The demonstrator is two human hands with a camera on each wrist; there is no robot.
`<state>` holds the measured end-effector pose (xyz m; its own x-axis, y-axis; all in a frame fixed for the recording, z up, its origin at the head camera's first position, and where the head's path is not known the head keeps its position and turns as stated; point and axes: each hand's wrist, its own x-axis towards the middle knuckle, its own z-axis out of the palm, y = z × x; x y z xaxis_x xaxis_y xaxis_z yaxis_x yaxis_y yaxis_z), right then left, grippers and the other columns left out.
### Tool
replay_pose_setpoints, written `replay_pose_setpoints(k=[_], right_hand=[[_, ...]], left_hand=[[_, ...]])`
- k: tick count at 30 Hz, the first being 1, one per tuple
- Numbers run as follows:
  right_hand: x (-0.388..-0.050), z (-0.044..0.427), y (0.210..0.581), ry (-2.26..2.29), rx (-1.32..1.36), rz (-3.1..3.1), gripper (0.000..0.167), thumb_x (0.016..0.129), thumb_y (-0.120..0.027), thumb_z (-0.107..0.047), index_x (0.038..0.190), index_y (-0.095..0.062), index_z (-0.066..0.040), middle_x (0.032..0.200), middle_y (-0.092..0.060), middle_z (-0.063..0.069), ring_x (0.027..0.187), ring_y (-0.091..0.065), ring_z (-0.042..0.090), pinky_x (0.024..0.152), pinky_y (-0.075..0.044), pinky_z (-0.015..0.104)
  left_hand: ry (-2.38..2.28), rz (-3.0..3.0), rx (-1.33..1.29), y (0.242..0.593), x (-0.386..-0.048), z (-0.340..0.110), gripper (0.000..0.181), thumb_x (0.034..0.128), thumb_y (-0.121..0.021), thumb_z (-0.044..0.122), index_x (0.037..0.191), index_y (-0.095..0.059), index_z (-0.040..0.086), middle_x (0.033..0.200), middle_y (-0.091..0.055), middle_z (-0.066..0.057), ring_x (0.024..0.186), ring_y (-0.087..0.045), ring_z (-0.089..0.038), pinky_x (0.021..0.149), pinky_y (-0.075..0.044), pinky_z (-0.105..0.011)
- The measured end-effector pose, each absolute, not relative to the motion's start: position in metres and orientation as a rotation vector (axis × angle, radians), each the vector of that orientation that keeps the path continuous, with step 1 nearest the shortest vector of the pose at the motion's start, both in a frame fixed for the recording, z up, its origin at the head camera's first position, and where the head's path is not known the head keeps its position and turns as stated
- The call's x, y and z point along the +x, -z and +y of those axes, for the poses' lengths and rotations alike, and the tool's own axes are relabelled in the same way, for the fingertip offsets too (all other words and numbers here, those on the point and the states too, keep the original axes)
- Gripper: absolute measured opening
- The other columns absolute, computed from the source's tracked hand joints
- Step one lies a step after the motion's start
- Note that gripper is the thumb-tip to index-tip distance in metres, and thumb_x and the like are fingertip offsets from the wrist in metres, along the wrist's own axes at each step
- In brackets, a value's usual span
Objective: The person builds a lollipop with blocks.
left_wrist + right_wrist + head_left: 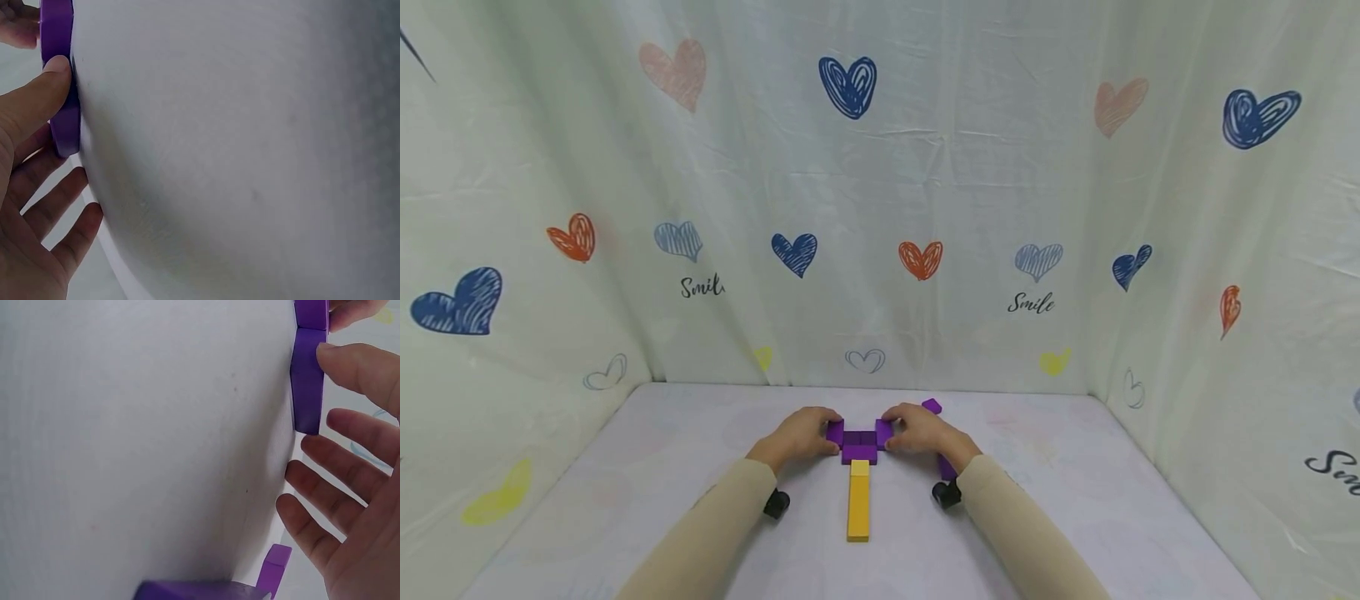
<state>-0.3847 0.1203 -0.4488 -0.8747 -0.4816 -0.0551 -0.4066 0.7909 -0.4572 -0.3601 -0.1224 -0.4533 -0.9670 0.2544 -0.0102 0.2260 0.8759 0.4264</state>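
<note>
The left hand [801,432] pinches the left-end purple block [835,432] and the right hand [919,426] pinches its counterpart, the right-end purple block [883,433]. The grip from both outer sides probably keeps the pieces square and snug against one another — neither end can slide off alone. Each thumb bears on the side facing the wrist camera; the remaining fingers are spread rather than tightly wrapped, perhaps because such small pieces need only a light touch.

Between the two end blocks sit the middle purple blocks [860,437], with the front purple block [859,455] before them, on the side of the desk [715,417] away from its back edge. The yellow bar [858,508] runs from that front piece toward the person, seemingly meeting it end-on, and lies free between the forearms, likely so placed to line up with the middle of the purple group.

The group lies directly between the fingertips, about midway between the desk's left and right edges and nearer the back edge. Two spare purple pieces lie on the right — one piece [932,406] beyond the right hand near the back edge, another [947,468] partly hidden by the right wrist.
</note>
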Motion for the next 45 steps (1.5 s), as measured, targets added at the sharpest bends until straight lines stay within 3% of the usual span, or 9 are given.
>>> replay_pose_setpoints(k=[5,12,18,27,45], right_hand=[[-0.385,0.130,0.446,0.714,-0.718,2.797,0.051,0.085,-0.071,-0.031,0.132,-0.057,-0.016,0.132,-0.054,0.003,0.118,-0.051,0.026,0.099,-0.045,0.045],[-0.392,0.157,0.436,0.832,-0.741,2.872,0.039,0.088,-0.067,-0.022,0.123,-0.062,-0.006,0.119,-0.060,0.009,0.109,-0.056,0.028,0.094,-0.047,0.046],[-0.406,0.174,0.438,0.726,-0.644,2.946,0.042,0.084,-0.073,-0.020,0.123,-0.063,-0.008,0.114,-0.061,0.006,0.106,-0.056,0.022,0.095,-0.047,0.042],[-0.418,0.184,0.441,0.705,-0.542,2.983,0.037,0.084,-0.071,-0.017,0.120,-0.066,-0.010,0.123,-0.059,0.010,0.115,-0.054,0.029,0.099,-0.045,0.046],[-0.426,0.181,0.445,0.678,-0.601,2.997,0.020,0.089,-0.065,-0.009,0.109,-0.069,-0.007,0.105,-0.065,0.007,0.105,-0.058,0.026,0.096,-0.046,0.043]], left_hand=[[-0.666,2.976,0.380,0.453,-0.360,-0.122,0.053,0.0776,-0.080,0.025,0.126,-0.061,0.013,0.126,-0.060,-0.009,0.121,-0.052,-0.029,0.104,-0.040,-0.047],[-0.666,2.980,0.378,0.455,-0.359,-0.122,0.053,0.0773,-0.081,0.026,0.125,-0.062,0.014,0.126,-0.060,-0.008,0.120,-0.052,-0.029,0.103,-0.042,-0.047],[-0.669,2.973,0.358,0.453,-0.357,-0.124,0.053,0.0773,-0.081,0.024,0.125,-0.062,0.014,0.127,-0.059,-0.009,0.121,-0.051,-0.030,0.103,-0.041,-0.048],[-0.666,2.979,0.358,0.451,-0.357,-0.123,0.054,0.0773,-0.081,0.025,0.127,-0.061,0.015,0.128,-0.059,-0.008,0.122,-0.051,-0.029,0.105,-0.040,-0.047],[-0.667,2.978,0.347,0.450,-0.355,-0.120,0.054,0.0774,-0.081,0.025,0.126,-0.061,0.014,0.128,-0.059,-0.009,0.122,-0.050,-0.030,0.104,-0.040,-0.048]])
